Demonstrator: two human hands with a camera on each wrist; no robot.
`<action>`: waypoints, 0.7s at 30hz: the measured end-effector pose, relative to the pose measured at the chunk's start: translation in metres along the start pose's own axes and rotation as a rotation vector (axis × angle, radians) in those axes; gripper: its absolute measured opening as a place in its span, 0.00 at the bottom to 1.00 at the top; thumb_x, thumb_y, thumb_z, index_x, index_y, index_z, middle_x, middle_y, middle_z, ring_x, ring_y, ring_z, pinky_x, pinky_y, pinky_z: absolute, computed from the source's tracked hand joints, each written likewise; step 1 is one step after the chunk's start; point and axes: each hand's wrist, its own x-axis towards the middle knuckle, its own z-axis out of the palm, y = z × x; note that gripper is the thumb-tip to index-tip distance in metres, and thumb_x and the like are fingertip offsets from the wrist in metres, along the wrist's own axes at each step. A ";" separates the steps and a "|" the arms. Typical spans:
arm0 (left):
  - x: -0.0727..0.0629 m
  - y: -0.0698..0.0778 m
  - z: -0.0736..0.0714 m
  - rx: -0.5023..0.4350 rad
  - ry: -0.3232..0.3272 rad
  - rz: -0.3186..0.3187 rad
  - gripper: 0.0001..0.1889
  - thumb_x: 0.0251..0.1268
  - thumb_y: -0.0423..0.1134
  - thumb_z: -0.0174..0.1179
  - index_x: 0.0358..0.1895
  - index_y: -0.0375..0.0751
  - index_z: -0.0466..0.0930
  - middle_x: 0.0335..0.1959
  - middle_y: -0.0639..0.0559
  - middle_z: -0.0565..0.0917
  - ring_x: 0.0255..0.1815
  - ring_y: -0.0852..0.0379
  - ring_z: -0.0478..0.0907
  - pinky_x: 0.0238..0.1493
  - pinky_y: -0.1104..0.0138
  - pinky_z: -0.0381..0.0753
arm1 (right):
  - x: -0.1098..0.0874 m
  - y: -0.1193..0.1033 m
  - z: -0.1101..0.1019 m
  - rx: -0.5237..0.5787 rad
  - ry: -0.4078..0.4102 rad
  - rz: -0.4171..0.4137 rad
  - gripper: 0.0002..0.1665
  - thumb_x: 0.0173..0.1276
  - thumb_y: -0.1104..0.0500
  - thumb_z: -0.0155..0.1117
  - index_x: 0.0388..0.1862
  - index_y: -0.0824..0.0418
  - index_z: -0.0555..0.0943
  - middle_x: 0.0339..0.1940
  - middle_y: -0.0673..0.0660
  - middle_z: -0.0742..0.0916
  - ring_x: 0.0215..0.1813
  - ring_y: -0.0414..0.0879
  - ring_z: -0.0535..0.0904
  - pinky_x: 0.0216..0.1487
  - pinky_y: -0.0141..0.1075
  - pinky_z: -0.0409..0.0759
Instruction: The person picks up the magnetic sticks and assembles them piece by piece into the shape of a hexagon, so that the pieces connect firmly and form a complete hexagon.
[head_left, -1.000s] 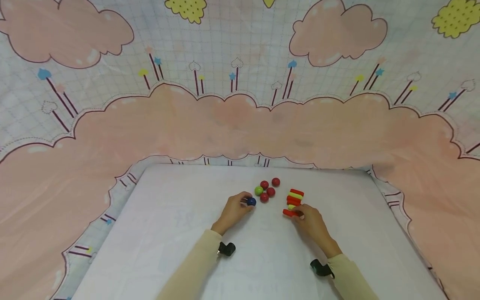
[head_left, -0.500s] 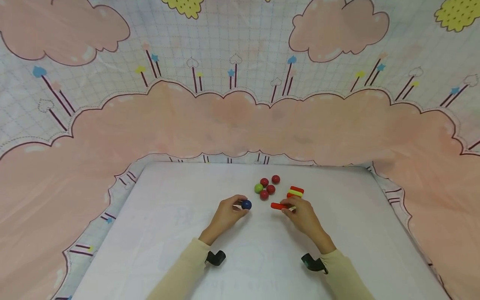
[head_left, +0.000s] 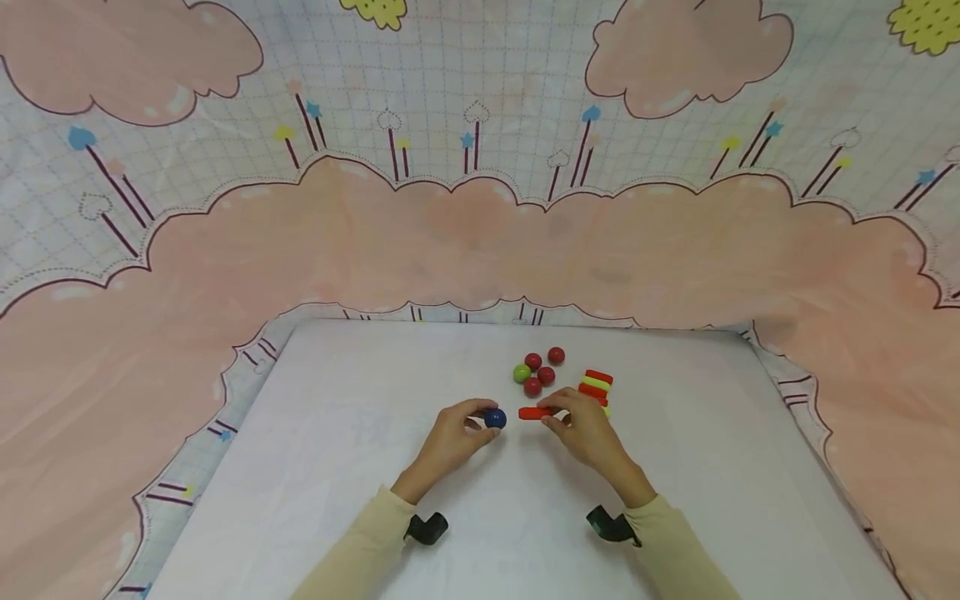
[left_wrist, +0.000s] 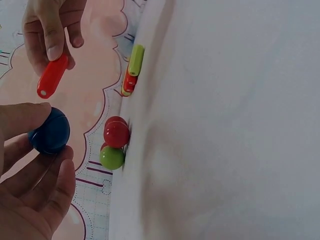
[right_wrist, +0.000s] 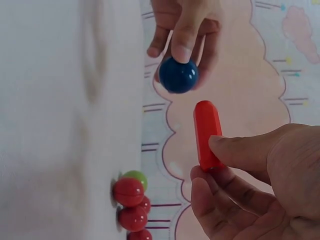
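Between thumb and fingers my left hand pinches a dark blue ball, raised above the white table in the left wrist view. My right hand holds a short red rod by one end, thumb on its side. The rod's free end, marked by a small pale spot in the left wrist view, points at the blue ball. A narrow gap separates the two. Behind the right hand lies a row of red and yellow-green rods, partly covered by that hand.
Several red balls and one green ball sit grouped on the white table, just beyond both hands. A cloud-patterned cloth hangs behind the table and surrounds its edges.
The right hand has lifted the red rod away from the row and carried it left towards the blue ball. The left hand has drawn back slightly towards the person, still holding the ball.
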 end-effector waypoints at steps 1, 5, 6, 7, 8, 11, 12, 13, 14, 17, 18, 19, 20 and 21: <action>-0.001 0.001 0.000 0.002 -0.003 0.005 0.20 0.59 0.37 0.69 0.56 0.41 0.80 0.48 0.50 0.86 0.48 0.56 0.82 0.46 0.69 0.82 | 0.000 -0.001 0.001 -0.008 -0.003 -0.009 0.14 0.60 0.64 0.72 0.46 0.55 0.87 0.44 0.52 0.86 0.46 0.50 0.81 0.43 0.37 0.84; -0.004 0.003 0.002 0.003 -0.028 0.043 0.20 0.61 0.37 0.68 0.57 0.38 0.80 0.50 0.48 0.86 0.49 0.54 0.82 0.46 0.70 0.82 | 0.002 -0.006 0.006 -0.035 -0.027 -0.015 0.13 0.59 0.64 0.73 0.44 0.54 0.88 0.43 0.51 0.86 0.43 0.48 0.80 0.41 0.35 0.82; -0.004 0.003 0.002 -0.001 -0.032 0.050 0.21 0.61 0.37 0.68 0.57 0.37 0.79 0.50 0.48 0.85 0.49 0.54 0.82 0.46 0.70 0.82 | 0.003 -0.007 0.007 -0.037 -0.032 -0.016 0.13 0.59 0.64 0.73 0.44 0.54 0.88 0.43 0.51 0.86 0.42 0.47 0.79 0.40 0.34 0.82; -0.005 0.003 0.003 -0.006 -0.034 0.056 0.21 0.61 0.37 0.68 0.57 0.37 0.79 0.50 0.47 0.85 0.49 0.54 0.82 0.46 0.71 0.82 | 0.002 -0.008 0.007 -0.037 -0.035 -0.015 0.13 0.59 0.64 0.73 0.44 0.55 0.88 0.43 0.52 0.86 0.41 0.47 0.79 0.40 0.34 0.81; -0.005 0.003 0.003 -0.013 -0.034 0.054 0.21 0.61 0.36 0.68 0.57 0.37 0.79 0.50 0.47 0.85 0.48 0.54 0.82 0.45 0.71 0.82 | 0.002 -0.008 0.008 -0.037 -0.038 -0.013 0.13 0.60 0.63 0.73 0.44 0.55 0.88 0.42 0.52 0.86 0.41 0.47 0.78 0.40 0.34 0.81; -0.006 0.002 0.004 -0.022 -0.028 0.050 0.20 0.61 0.36 0.68 0.56 0.37 0.79 0.50 0.47 0.85 0.48 0.54 0.82 0.44 0.72 0.82 | 0.001 -0.009 0.008 -0.037 -0.042 -0.027 0.13 0.60 0.64 0.73 0.44 0.55 0.88 0.42 0.51 0.86 0.40 0.45 0.78 0.40 0.33 0.80; -0.006 0.002 0.004 -0.021 -0.027 0.050 0.20 0.61 0.35 0.68 0.56 0.37 0.79 0.50 0.47 0.85 0.48 0.54 0.82 0.44 0.72 0.82 | 0.001 -0.009 0.008 -0.035 -0.043 -0.033 0.12 0.60 0.64 0.73 0.44 0.55 0.88 0.42 0.52 0.86 0.40 0.46 0.78 0.40 0.33 0.80; -0.006 0.002 0.004 -0.017 -0.028 0.051 0.20 0.60 0.35 0.68 0.56 0.37 0.79 0.50 0.47 0.85 0.48 0.54 0.82 0.44 0.72 0.82 | 0.001 -0.009 0.008 -0.035 -0.043 -0.039 0.12 0.59 0.64 0.73 0.43 0.56 0.88 0.42 0.51 0.86 0.40 0.46 0.78 0.40 0.33 0.80; -0.006 0.002 0.004 -0.011 -0.031 0.054 0.20 0.61 0.36 0.68 0.56 0.37 0.79 0.50 0.47 0.85 0.48 0.54 0.82 0.45 0.72 0.82 | 0.001 -0.009 0.009 -0.034 -0.043 -0.044 0.12 0.59 0.64 0.73 0.43 0.56 0.88 0.42 0.51 0.86 0.40 0.47 0.79 0.40 0.34 0.81; -0.006 0.002 0.004 0.000 -0.038 0.072 0.20 0.61 0.37 0.68 0.56 0.38 0.79 0.50 0.48 0.85 0.50 0.54 0.81 0.46 0.70 0.82 | 0.000 -0.008 0.009 -0.026 -0.036 -0.052 0.12 0.59 0.65 0.73 0.42 0.57 0.88 0.42 0.52 0.86 0.41 0.48 0.80 0.41 0.36 0.82; -0.006 0.002 0.003 -0.001 -0.042 0.074 0.20 0.61 0.37 0.68 0.56 0.38 0.79 0.50 0.48 0.85 0.49 0.55 0.81 0.46 0.70 0.82 | -0.001 -0.008 0.009 -0.021 -0.033 -0.053 0.12 0.59 0.65 0.73 0.42 0.57 0.88 0.42 0.52 0.86 0.41 0.49 0.80 0.42 0.37 0.82; -0.006 0.002 0.003 0.000 -0.046 0.077 0.20 0.62 0.38 0.68 0.56 0.39 0.79 0.50 0.49 0.85 0.49 0.55 0.81 0.46 0.70 0.82 | -0.001 -0.008 0.009 -0.013 -0.029 -0.052 0.12 0.59 0.66 0.73 0.42 0.57 0.88 0.42 0.52 0.86 0.41 0.49 0.80 0.42 0.39 0.83; -0.006 0.002 0.003 -0.003 -0.053 0.078 0.19 0.62 0.39 0.68 0.56 0.40 0.79 0.49 0.49 0.84 0.48 0.55 0.81 0.45 0.70 0.82 | -0.002 -0.008 0.010 -0.007 -0.027 -0.051 0.12 0.59 0.66 0.73 0.42 0.58 0.88 0.42 0.53 0.86 0.41 0.49 0.80 0.42 0.40 0.83; -0.006 0.002 0.003 -0.011 -0.061 0.077 0.19 0.62 0.39 0.67 0.56 0.41 0.79 0.49 0.50 0.84 0.48 0.55 0.80 0.45 0.70 0.82 | -0.002 -0.008 0.010 -0.001 -0.024 -0.049 0.12 0.59 0.66 0.73 0.43 0.58 0.88 0.42 0.53 0.86 0.40 0.49 0.80 0.42 0.40 0.84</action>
